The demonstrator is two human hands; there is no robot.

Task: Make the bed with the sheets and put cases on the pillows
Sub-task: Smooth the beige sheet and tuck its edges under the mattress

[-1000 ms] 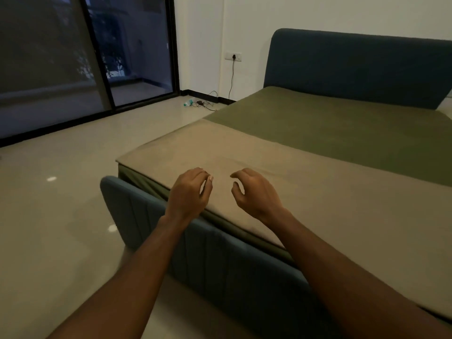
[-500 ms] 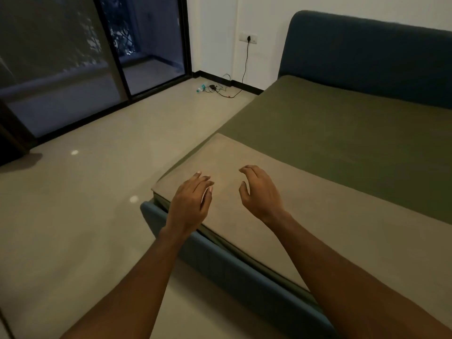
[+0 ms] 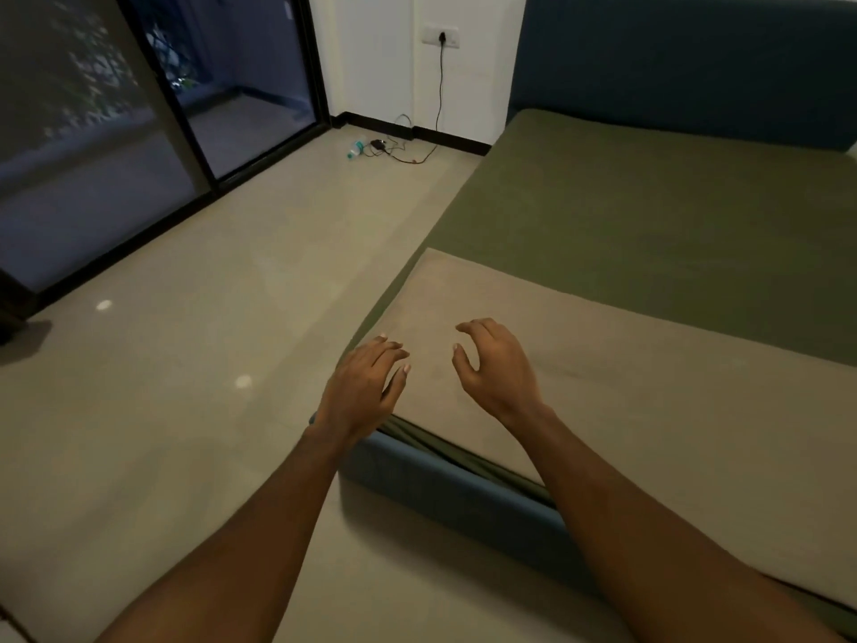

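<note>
Glossy beige floor (image 3: 185,364) runs to a white wall (image 3: 375,53) and dark sliding glass doors (image 3: 241,85).

A single head-worn wide-angle view looks forward and down from the bed's (image 3: 649,234) foot corner, close above both forearms.

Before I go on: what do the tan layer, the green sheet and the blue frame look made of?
Tan layer: soft matte fabric, perhaps suede-like; faint smudgy marks, no shine. Green sheet: thin matte cloth, bunched in folds at the foot edge. Blue frame: likely upholstered fabric, with faint vertical channels.
</note>
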